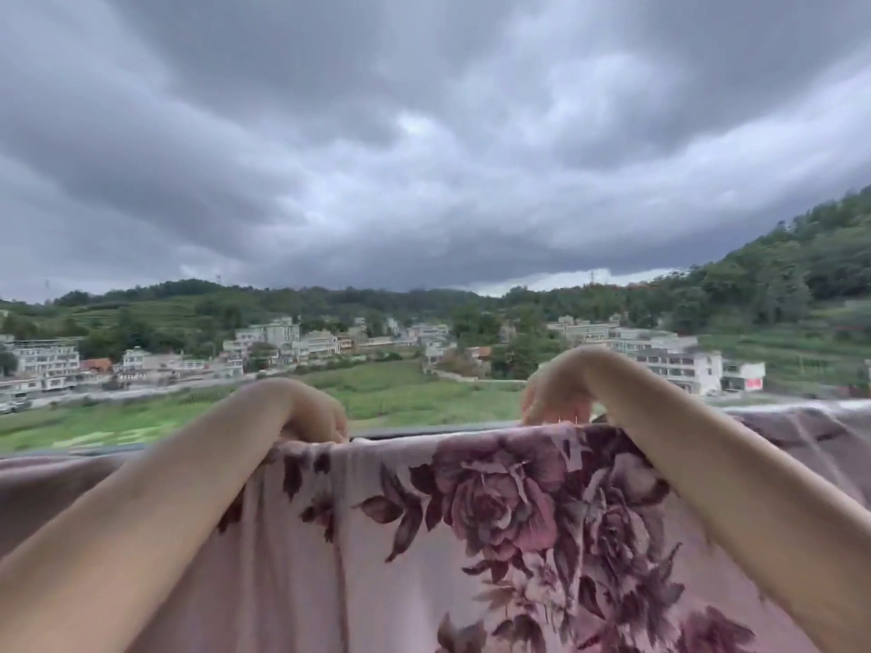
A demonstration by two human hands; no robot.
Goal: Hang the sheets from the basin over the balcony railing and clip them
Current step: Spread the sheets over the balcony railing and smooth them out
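A pink sheet printed with dark purple roses hangs in front of me, its top edge raised level with the balcony railing. My left hand grips the bunched top edge at the left, fingers curled down over it. My right hand pinches the top edge further right, wrist bent. Only a short dark strip of the railing shows between my hands; the sheet hides the rest. No clips or basin are in view.
Plain mauve cloth lies draped along the railing to the right, and more of it to the left. Beyond the railing there is a drop to green fields, village houses and wooded hills under heavy cloud.
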